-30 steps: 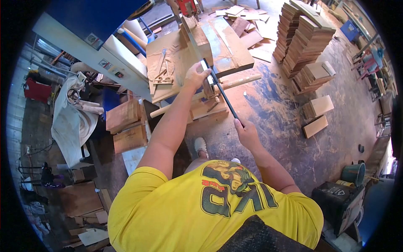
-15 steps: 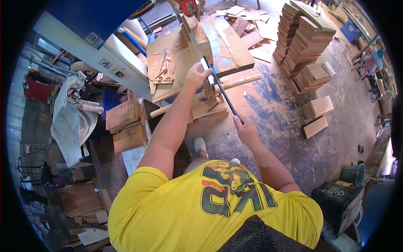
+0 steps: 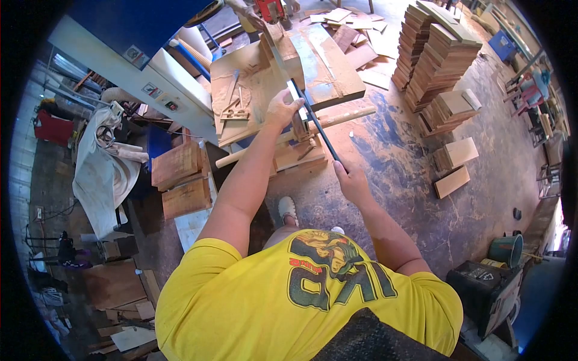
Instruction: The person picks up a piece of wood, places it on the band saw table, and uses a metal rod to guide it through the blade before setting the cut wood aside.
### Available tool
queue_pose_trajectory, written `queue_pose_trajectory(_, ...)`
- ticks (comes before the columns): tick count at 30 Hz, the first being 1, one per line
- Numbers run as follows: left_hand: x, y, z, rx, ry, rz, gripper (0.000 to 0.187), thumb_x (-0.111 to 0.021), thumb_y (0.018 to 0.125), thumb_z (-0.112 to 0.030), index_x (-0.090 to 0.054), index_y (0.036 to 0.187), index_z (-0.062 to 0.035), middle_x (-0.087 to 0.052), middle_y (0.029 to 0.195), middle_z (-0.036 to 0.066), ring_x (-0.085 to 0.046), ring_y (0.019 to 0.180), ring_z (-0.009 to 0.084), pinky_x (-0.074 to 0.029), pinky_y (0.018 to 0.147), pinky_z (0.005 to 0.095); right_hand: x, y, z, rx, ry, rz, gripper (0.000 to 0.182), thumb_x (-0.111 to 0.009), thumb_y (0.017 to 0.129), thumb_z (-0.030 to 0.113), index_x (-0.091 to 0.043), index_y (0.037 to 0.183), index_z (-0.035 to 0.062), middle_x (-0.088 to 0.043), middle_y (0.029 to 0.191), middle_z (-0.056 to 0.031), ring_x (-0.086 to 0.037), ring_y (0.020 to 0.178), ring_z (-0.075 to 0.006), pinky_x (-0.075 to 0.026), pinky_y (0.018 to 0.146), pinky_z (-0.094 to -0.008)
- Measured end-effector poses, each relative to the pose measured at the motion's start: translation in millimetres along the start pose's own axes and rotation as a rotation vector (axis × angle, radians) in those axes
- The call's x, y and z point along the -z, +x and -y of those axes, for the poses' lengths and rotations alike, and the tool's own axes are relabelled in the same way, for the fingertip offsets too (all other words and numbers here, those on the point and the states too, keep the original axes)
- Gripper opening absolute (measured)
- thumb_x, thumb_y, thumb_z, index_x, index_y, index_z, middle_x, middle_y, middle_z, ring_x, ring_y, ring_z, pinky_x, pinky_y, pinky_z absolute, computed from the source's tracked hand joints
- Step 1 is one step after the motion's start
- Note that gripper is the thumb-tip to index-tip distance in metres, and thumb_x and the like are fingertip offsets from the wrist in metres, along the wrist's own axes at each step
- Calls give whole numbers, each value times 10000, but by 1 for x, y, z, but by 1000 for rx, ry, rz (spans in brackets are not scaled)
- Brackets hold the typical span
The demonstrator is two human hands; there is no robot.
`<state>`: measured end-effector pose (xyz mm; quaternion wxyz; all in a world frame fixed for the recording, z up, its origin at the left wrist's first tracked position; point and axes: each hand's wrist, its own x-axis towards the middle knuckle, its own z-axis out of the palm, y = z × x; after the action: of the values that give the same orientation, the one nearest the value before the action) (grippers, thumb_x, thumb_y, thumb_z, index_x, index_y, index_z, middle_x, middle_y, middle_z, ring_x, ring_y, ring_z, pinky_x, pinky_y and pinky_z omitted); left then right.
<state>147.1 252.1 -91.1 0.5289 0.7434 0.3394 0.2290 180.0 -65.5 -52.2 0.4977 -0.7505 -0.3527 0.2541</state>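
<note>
A long dark rod (image 3: 326, 138) slants from the saw table (image 3: 349, 90) down toward me. My right hand (image 3: 354, 183) is closed round its near end. My left hand (image 3: 283, 109) is closed on a pale strip (image 3: 293, 91) at the near edge of the table, beside the rod's far end. Behind my left hand, an upright board (image 3: 277, 55) runs along a thick wooden block (image 3: 290, 60) toward the red saw guard (image 3: 271, 11). Small tools and wood pieces (image 3: 233, 114) lie on the sawdust-covered left part of the table.
Another person's hand (image 3: 255, 18) is at the far side of the machine. Tall stacks of boards (image 3: 436, 60) stand at the right, with smaller blocks (image 3: 456, 153) nearer. Thick timber pieces (image 3: 180, 180) lie at the left. A round wooden bar (image 3: 349, 116) crosses the table's front.
My right hand has drawn slightly back toward me along with the rod. The other person's hand shows more at the far side. My left hand has hardly moved.
</note>
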Motion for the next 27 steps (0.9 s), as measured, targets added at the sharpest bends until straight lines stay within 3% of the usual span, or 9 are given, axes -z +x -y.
queue_pose_trajectory(10, 1, -6, -9, -4, 30, 4, 624, -776, 838, -338, -568, 1332, -21, -671, 1186, 210, -666, 1069, 311, -498, 936, 378, -1, 3, 4, -13, 4, -8, 413, -524, 1007, 251, -575, 1346, 19, -669, 874, -238, -649, 798, -242, -495, 755, -368)
queue_pose_trajectory(18, 0, 1, 3, -26, 43, -9, 666, -783, 824, -369, -559, 1343, -16, -655, 1223, 227, -648, 1115, 326, -489, 965, 388, -3, 9, 4, 1, 15, -14, 406, -529, 1005, 245, -579, 1342, 25, -599, 716, -184, -592, 665, -207, -472, 649, -358)
queue_pose_trajectory(27, 1, 0, 1, -35, 54, -13, 670, -781, 817, -387, -568, 1334, -17, -645, 1238, 236, -637, 1134, 337, -483, 975, 393, -8, 16, -6, 38, 18, -38, 400, -537, 1000, 234, -587, 1326, 10, -617, 746, -195, -615, 694, -215, -478, 664, -365)
